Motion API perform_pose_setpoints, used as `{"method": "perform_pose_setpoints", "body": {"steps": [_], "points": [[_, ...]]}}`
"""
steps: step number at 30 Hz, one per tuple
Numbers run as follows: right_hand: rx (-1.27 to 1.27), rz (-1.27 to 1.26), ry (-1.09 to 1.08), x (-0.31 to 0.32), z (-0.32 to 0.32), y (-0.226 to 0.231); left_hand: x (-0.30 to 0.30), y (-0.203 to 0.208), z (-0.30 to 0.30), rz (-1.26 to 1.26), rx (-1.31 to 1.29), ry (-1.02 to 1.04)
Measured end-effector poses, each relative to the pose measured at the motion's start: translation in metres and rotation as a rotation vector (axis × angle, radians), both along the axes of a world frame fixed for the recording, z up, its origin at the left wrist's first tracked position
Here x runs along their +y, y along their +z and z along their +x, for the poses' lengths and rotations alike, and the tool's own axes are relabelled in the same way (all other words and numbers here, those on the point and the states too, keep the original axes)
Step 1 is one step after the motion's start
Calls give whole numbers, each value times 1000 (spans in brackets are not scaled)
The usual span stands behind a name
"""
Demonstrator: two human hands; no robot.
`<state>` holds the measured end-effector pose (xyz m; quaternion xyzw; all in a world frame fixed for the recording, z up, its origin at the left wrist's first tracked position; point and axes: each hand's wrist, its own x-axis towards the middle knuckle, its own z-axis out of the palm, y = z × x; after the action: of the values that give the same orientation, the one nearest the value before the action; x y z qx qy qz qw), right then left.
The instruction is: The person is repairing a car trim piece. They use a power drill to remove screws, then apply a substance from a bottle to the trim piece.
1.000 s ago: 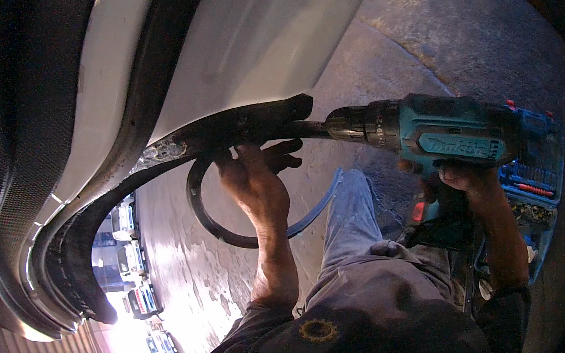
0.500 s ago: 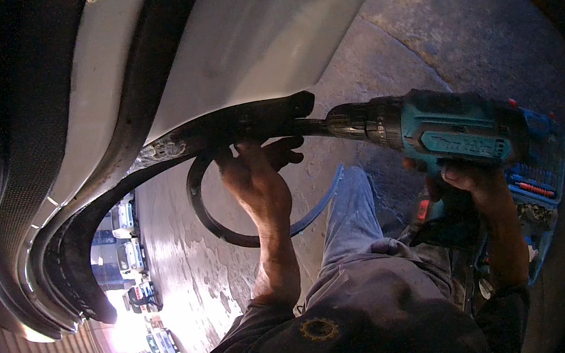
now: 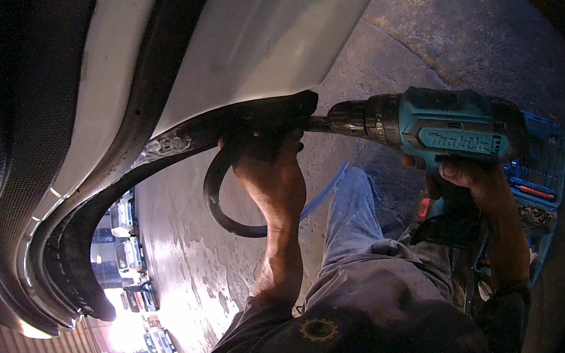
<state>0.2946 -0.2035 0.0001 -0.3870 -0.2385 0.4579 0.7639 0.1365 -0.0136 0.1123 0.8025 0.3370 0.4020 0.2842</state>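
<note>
My right hand (image 3: 465, 178) is closed around the grip of a teal and black cordless drill (image 3: 452, 124), which points left. Its dark bit ends at the right end of a black trim strip (image 3: 242, 119) along the lower edge of a pale vehicle panel (image 3: 261, 41). At that strip's underside, my left hand (image 3: 269, 171) is closed on it, with the fingertips partly lost in shadow. A dark flexible strip (image 3: 215, 204) hangs in a loop around the left wrist, and a blue length (image 3: 325, 192) of it shows toward my knee. The exact contact of the bit is too dark to tell.
An open blue tool case (image 3: 537, 177) with bits lies beyond my right forearm. Black wheel-arch trim (image 3: 78, 260) curves down at the left. My bent leg (image 3: 351, 210) is below the drill. Parked vehicles (image 3: 129, 254) stand far left on the concrete floor (image 3: 185, 235).
My left hand has shifted right along the strip, and its spread fingers have closed in. The hanging loop moved right with it. The drill has barely moved.
</note>
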Motion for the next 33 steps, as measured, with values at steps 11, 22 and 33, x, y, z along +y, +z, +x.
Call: {"method": "perform_pose_setpoints", "body": {"steps": [11, 22, 33], "points": [[14, -53, 9, -3, 14, -1, 6, -16, -3, 22, -84, -85], [-119, 5, 131, -4, 23, 17, 31, -36, -17, -57, -151, -199], [14, 10, 227, -9, 21, 22, 32, -36, -18, -106, -187, -232]]}}
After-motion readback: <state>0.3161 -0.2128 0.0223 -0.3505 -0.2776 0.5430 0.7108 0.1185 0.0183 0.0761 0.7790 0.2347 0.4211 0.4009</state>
